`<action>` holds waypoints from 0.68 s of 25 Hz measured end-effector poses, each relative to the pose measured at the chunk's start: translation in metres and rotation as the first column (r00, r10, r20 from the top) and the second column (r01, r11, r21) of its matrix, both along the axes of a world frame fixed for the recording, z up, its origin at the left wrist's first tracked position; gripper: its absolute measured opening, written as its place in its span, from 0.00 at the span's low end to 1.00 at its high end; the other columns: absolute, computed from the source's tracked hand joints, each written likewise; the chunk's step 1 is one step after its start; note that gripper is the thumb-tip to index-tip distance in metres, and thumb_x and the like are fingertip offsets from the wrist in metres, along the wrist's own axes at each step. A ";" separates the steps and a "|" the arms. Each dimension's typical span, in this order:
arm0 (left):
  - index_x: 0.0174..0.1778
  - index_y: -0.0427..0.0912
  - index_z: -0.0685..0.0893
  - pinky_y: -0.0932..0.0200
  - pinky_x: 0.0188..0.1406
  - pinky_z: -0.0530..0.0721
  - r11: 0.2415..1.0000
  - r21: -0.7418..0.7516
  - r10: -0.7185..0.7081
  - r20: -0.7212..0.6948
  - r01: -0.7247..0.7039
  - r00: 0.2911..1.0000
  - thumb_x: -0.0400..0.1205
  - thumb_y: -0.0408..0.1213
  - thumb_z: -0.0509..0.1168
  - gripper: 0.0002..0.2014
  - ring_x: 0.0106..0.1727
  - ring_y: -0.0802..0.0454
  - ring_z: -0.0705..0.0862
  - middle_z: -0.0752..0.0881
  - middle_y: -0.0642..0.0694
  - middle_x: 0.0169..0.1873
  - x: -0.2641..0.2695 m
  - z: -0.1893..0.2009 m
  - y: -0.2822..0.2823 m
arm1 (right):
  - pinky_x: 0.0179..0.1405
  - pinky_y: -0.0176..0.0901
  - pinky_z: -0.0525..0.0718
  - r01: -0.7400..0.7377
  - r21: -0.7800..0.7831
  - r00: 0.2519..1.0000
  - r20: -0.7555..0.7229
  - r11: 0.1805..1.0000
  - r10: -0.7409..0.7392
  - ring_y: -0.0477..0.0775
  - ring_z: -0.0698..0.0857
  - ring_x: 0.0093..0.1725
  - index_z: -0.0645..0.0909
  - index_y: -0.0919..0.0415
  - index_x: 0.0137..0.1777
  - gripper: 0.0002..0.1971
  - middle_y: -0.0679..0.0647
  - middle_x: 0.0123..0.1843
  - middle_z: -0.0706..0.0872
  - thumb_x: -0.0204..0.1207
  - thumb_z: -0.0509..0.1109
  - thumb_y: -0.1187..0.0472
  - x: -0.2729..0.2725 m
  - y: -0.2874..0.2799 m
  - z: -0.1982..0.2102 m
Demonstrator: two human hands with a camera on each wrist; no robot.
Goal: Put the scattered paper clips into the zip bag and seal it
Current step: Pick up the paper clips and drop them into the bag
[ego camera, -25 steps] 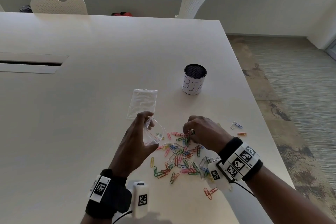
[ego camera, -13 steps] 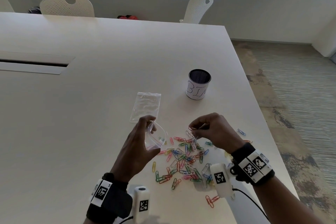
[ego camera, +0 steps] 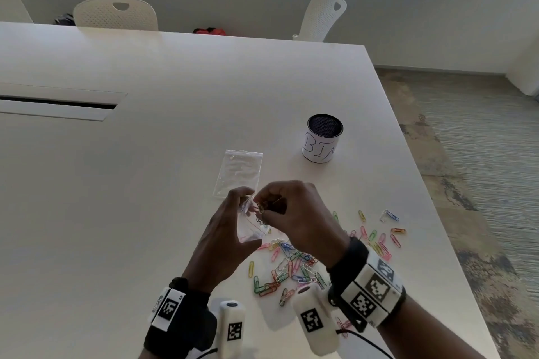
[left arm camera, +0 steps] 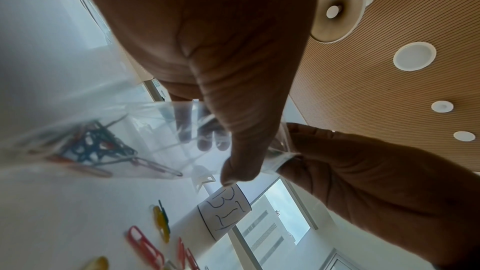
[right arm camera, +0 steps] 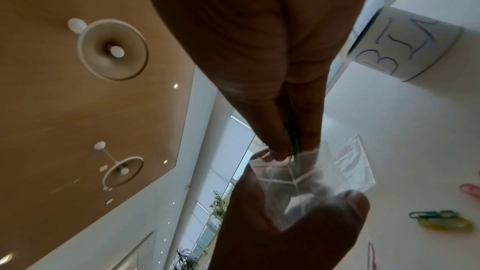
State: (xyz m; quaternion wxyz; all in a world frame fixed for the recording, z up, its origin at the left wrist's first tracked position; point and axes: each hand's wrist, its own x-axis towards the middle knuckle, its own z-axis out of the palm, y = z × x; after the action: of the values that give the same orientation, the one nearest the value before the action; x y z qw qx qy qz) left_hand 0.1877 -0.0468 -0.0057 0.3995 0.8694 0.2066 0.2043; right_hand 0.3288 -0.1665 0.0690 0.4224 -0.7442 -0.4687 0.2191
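Here the left hand (ego camera: 230, 230) grips the open zip bag (ego camera: 250, 227) while right-hand fingers (ego camera: 264, 198) pinch paper clips (ego camera: 260, 210) at its mouth.

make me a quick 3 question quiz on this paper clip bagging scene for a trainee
1. True or false: the held zip bag already contains clips.
2. What does the right hand pinch? A) paper clips B) the cup C) nothing
3. What lies flat on the table just beyond the left hand?

Key:
1. True
2. A
3. A second zip bag
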 end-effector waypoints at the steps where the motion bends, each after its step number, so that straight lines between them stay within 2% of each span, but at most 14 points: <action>1: 0.74 0.56 0.69 0.60 0.60 0.85 1.000 -0.015 -0.004 0.008 0.004 1.000 0.73 0.33 0.82 0.38 0.61 0.57 0.85 0.85 0.56 0.61 0.000 0.001 0.000 | 0.52 0.38 0.93 -0.026 -0.007 0.998 0.055 1.000 0.026 0.42 0.94 0.46 0.93 0.58 0.54 0.09 0.50 0.48 0.96 0.75 0.81 0.68 -0.003 0.003 0.000; 5: 0.71 0.57 0.70 0.69 0.52 0.83 1.000 -0.020 0.001 0.022 -0.001 1.000 0.72 0.31 0.81 0.37 0.57 0.60 0.85 0.85 0.58 0.57 -0.001 0.001 0.000 | 0.55 0.36 0.92 -0.107 -0.046 0.989 0.094 0.993 0.111 0.43 0.94 0.51 0.93 0.61 0.58 0.12 0.53 0.54 0.96 0.76 0.80 0.69 -0.006 0.006 0.007; 9: 0.72 0.55 0.69 0.71 0.55 0.80 1.000 0.027 -0.002 0.011 0.001 1.000 0.71 0.33 0.83 0.39 0.57 0.60 0.83 0.81 0.59 0.54 -0.003 -0.001 0.002 | 0.53 0.36 0.92 -0.020 0.007 0.987 0.157 1.000 0.018 0.42 0.94 0.45 0.93 0.60 0.56 0.09 0.53 0.49 0.96 0.77 0.80 0.68 0.008 0.002 0.014; 11: 0.73 0.53 0.69 0.77 0.56 0.77 0.999 0.034 0.000 0.020 0.000 1.000 0.72 0.35 0.84 0.39 0.57 0.63 0.82 0.79 0.61 0.53 -0.004 -0.001 0.004 | 0.54 0.29 0.90 0.031 0.009 0.983 0.178 0.999 -0.032 0.39 0.93 0.45 0.93 0.60 0.55 0.09 0.51 0.50 0.96 0.76 0.82 0.68 0.024 -0.004 0.011; 13: 0.74 0.51 0.69 0.80 0.57 0.75 1.000 0.024 0.001 0.037 -0.002 0.999 0.72 0.38 0.83 0.39 0.58 0.65 0.82 0.79 0.63 0.53 -0.005 0.000 0.005 | 0.50 0.21 0.87 0.080 -0.014 0.979 0.188 0.997 -0.076 0.36 0.92 0.44 0.93 0.59 0.54 0.09 0.51 0.48 0.96 0.75 0.82 0.68 0.042 -0.013 0.005; 15: 0.75 0.50 0.70 0.78 0.58 0.76 1.000 0.009 0.003 0.050 -0.004 0.999 0.71 0.42 0.82 0.39 0.59 0.64 0.82 0.79 0.64 0.53 -0.006 0.001 0.006 | 0.47 0.17 0.84 0.144 -0.056 0.970 0.204 0.988 -0.130 0.35 0.91 0.43 0.94 0.60 0.53 0.09 0.51 0.47 0.96 0.75 0.82 0.68 0.061 -0.026 -0.004; 17: 0.75 0.51 0.69 0.71 0.59 0.80 1.000 0.000 0.006 0.051 -0.006 0.999 0.72 0.40 0.83 0.39 0.59 0.62 0.83 0.79 0.64 0.54 -0.007 -0.001 0.007 | 0.44 0.15 0.83 0.217 -0.111 0.954 0.237 0.970 -0.186 0.38 0.91 0.42 0.93 0.61 0.53 0.08 0.52 0.47 0.96 0.75 0.81 0.68 0.081 -0.044 -0.013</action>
State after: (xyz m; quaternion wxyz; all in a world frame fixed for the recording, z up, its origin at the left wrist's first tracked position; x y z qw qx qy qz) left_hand 0.1802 -0.0402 -0.0064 0.4039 0.8633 0.1990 0.2279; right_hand 0.4102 -0.2108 0.0559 0.3354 -0.8351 -0.4189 0.1207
